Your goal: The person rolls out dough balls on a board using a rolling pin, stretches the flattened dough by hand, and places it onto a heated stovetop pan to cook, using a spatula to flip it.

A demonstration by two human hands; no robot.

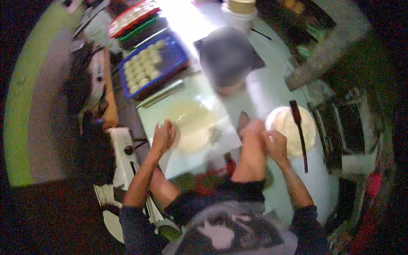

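Observation:
My left hand [164, 137], its fingers curled, is at the left side of a pale, flat dough-like round [193, 138]. A second pale patch [191, 111] lies just beyond it on a shiny sheet or board [151, 119]. Blur hides whether the left fingers pinch anything. On the other side, my right hand [276, 146] is beside my bent knee, close to a white round tub [271, 120] of creamy mass [287, 127]. Its fingers are curled too, and their grip is unclear. A long dark spatula-like tool [299, 134] lies across the tub.
A blue tray [172, 52] bears rows of pale dough balls [143, 65]. Past it is a red tray [137, 17] of small whitish pieces. A metallic rod [162, 92] lies along the board. Yellowish discs [242, 6] are stacked on a white container [240, 20]. A grey blur covers something ahead.

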